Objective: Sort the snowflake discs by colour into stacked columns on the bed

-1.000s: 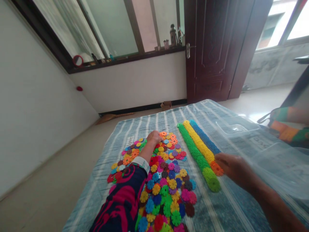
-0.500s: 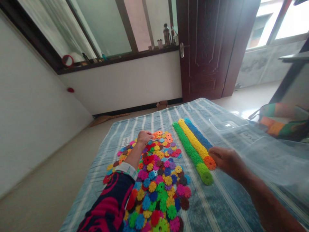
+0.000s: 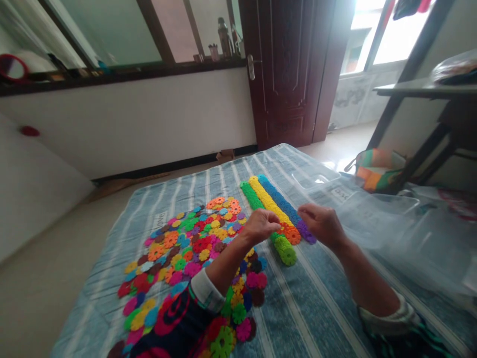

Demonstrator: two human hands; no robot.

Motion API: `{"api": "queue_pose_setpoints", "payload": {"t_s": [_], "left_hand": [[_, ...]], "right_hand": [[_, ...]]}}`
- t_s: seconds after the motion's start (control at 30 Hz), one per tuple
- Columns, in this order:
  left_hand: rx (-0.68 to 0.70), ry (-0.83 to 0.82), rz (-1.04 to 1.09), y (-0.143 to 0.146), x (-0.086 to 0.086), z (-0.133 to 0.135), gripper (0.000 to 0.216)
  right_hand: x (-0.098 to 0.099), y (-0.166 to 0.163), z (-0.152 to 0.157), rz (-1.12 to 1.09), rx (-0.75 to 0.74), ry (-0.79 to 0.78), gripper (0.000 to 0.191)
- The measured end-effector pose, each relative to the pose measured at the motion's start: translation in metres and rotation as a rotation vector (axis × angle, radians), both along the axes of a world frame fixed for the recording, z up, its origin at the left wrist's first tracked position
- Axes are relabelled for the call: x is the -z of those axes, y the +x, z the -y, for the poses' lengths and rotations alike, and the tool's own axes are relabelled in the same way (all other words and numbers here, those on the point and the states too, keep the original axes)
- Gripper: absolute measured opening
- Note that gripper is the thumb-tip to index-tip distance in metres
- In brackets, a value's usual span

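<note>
**Our left hand (image 3: 262, 224) leaves the disc pile (image 3: 202, 243)**

In the head view, it now reaches the green row (image 3: 252, 196), just left of the yellow row (image 3: 271, 200); the pile lies farther left. Our right hand (image 3: 322, 223) is right of the yellow row, near newly visible purple discs (image 3: 306, 232). Work seems centred on the rows. Both hands curl; whether they grip discs, we cannot tell.
</note>
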State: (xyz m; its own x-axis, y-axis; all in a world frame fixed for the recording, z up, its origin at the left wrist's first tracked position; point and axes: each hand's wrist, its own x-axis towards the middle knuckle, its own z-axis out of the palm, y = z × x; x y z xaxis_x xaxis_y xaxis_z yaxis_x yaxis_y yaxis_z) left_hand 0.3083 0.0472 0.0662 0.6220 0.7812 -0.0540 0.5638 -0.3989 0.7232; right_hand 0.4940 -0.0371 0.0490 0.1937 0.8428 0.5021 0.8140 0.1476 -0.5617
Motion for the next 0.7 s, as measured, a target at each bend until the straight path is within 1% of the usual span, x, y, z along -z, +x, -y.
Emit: {"api": "queue_pose_setpoints", "payload": {"t_s": [0.13, 0.3, 0.37, 0.53, 0.63, 0.7], "left_hand": [[0.090, 0.059, -0.127, 0.022, 0.003, 0.009, 0.016], [0.132, 0.116, -0.260, 0.038, 0.002, 0.017, 0.018], [0.123, 0.150, -0.310, 0.040, 0.001, 0.019, 0.019], [0.071, 0.238, -0.353, 0.034, -0.003, 0.017, 0.020], [0.043, 0.264, -0.325, 0.021, -0.006, 0.011, 0.021], [0.004, 0.265, -0.294, 0.009, -0.007, 0.005, 0.021]], "right_hand": [[-0.004, 0.001, 0.001, -0.001, -0.009, 0.013, 0.024], [-0.006, 0.001, 0.002, 0.001, -0.023, 0.029, 0.024], [-0.006, 0.001, 0.002, 0.000, -0.026, 0.031, 0.024], [-0.006, 0.000, 0.003, -0.012, -0.017, 0.021, 0.025], [-0.009, -0.002, 0.005, -0.052, -0.036, 0.023, 0.024], [-0.014, -0.007, 0.008, -0.116, -0.074, 0.007, 0.023]]}}
